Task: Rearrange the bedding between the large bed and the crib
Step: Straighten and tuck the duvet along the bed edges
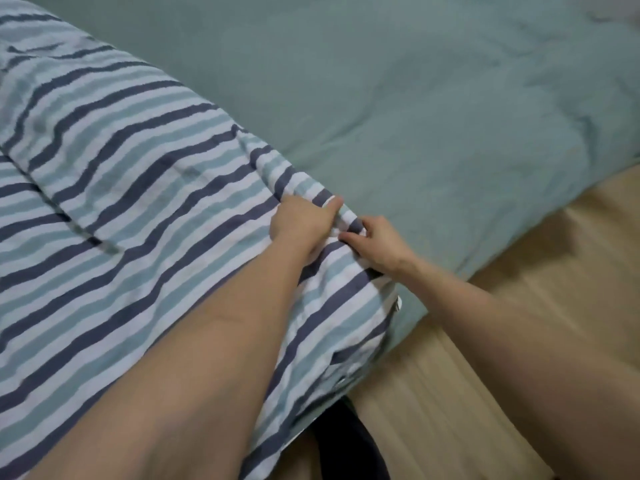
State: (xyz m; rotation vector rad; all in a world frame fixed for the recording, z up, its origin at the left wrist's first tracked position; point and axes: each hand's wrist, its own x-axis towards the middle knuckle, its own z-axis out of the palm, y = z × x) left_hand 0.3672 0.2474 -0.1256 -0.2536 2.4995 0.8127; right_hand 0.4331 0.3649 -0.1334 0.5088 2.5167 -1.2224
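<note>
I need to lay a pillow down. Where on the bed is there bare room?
The green sheet lies bare right of the striped duvet, up to the bed's floor-side edge. The left is crowded: the duvet covers it, and both hands grip its edge.

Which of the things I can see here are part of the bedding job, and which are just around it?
Part of the job:
striped duvet, its edge gripped by both hands
left hand
right hand
green bed sheet on the large bed

Just around:
wooden floor
dark garment at the bottom edge, too little showing to identify
</note>
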